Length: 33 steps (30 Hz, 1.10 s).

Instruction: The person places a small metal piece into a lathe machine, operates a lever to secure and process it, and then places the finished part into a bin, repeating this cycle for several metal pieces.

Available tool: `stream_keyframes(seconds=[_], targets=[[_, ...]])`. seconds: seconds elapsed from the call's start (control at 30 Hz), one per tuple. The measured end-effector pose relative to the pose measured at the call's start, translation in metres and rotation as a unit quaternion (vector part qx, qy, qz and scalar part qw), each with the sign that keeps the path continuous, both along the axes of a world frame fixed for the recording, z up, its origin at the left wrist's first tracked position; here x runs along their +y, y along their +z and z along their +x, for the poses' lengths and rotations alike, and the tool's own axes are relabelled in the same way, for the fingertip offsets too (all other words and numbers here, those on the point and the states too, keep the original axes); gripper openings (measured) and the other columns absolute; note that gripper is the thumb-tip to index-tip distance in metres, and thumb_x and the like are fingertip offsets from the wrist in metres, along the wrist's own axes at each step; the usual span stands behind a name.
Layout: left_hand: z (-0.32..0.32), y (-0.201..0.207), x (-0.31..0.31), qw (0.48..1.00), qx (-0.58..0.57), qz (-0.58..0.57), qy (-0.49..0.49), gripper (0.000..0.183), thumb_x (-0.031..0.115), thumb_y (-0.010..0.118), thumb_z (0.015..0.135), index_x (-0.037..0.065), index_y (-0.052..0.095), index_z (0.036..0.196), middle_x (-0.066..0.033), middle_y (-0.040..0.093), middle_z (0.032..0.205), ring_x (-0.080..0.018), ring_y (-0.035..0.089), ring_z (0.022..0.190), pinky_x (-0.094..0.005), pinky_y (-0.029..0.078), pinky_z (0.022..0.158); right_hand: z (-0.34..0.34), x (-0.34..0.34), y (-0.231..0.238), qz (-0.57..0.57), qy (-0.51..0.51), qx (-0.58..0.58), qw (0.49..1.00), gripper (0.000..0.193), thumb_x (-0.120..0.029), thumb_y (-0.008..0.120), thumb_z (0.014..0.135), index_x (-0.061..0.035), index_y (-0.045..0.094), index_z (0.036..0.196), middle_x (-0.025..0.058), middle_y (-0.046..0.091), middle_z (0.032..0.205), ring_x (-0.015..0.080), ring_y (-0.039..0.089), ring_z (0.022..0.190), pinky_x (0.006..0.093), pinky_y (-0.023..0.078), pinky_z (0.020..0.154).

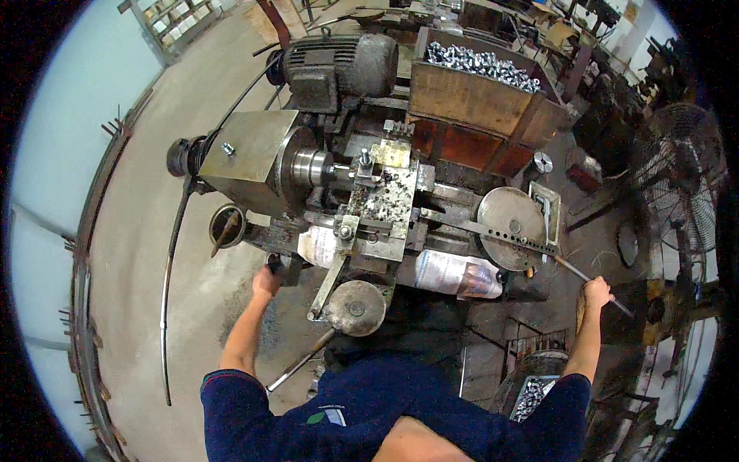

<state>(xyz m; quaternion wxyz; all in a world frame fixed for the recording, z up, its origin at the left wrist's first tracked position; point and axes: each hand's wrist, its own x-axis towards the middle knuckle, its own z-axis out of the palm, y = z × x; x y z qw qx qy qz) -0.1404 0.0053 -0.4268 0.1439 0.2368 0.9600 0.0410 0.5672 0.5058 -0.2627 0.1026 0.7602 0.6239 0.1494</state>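
Observation:
A small metal lathe [385, 196] stands in front of me, with a round steel chuck [309, 166] at its left and a chip-strewn cross slide [389, 204] in the middle. My right hand [597, 292] is wrapped round a long metal lever [573, 269] on the lathe's right side, joined to a flat bar with a row of holes. At the lower left of the machine, my left hand [267, 282] is closed at a small dark part, whose kind I cannot make out. A second lever [300, 369], beside a round disc [356, 308], is untouched.
Behind the lathe are a grey motor [339, 69] and a rusty bin [477, 100] of shiny metal parts. A crate [533, 396] of small parts sits by my right side. A fan [677, 181] stands at the right; a thin rod [164, 323] hangs at the left.

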Motion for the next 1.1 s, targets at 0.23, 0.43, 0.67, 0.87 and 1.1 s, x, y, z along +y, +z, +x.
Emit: stream_keyframes(seconds=[0.23,0.43,0.67,0.87,1.1], targets=[[-0.003,-0.009,-0.006,0.998,-0.051,0.022,-0.005,0.044,0.041,0.054,0.080,-0.002,0.054,0.091,-0.0213,0.062,0.079,-0.0372,0.061,0.076,-0.0445,0.050,0.067,-0.007,0.005,0.010,-0.061,-0.036,-0.004,0.998,0.032,-0.026,0.051,0.077,-0.0110,0.057,0.104,0.0087,0.060,0.107,0.0275,0.054,0.105,0.0569,0.033,0.089],[-0.004,0.016,-0.009,0.998,0.017,-0.029,-0.046,0.040,0.038,0.056,0.079,0.007,0.051,0.104,-0.0191,0.062,0.090,-0.0358,0.060,0.084,-0.0455,0.048,0.070,-0.031,-0.020,0.042,-0.034,0.096,0.093,0.990,0.037,-0.023,0.060,0.068,-0.0059,0.061,0.101,0.0133,0.056,0.111,0.0299,0.050,0.108,0.0494,0.036,0.091],[-0.009,0.050,-0.023,0.994,-0.046,-0.007,-0.098,0.043,0.040,0.058,0.078,0.009,0.056,0.107,-0.0176,0.062,0.087,-0.0344,0.060,0.084,-0.0428,0.047,0.071,-0.235,-0.074,0.118,-0.008,0.448,0.416,0.791,0.045,-0.012,0.064,0.053,-0.0025,0.063,0.097,0.0183,0.060,0.097,0.0329,0.056,0.094,0.0373,0.044,0.084],[-0.058,0.185,-0.063,0.954,0.176,0.236,-0.051,0.025,0.020,0.057,0.081,0.007,0.060,0.102,-0.0196,0.059,0.072,-0.0324,0.058,0.065,-0.0401,0.045,0.059,-0.454,-0.169,0.165,0.010,0.758,0.377,0.532,0.041,-0.018,0.062,0.049,-0.0031,0.061,0.087,0.0139,0.058,0.096,0.0299,0.052,0.098,0.0392,0.039,0.089],[-0.092,0.230,-0.211,0.942,0.225,0.207,0.140,0.035,0.026,0.058,0.080,0.008,0.056,0.110,-0.0141,0.062,0.080,-0.0293,0.060,0.072,-0.0380,0.047,0.064,-0.569,-0.209,0.147,-0.088,0.745,0.056,0.659,0.033,-0.028,0.064,0.057,-0.0077,0.068,0.083,0.0122,0.062,0.096,0.0272,0.053,0.100,0.0468,0.029,0.098]])
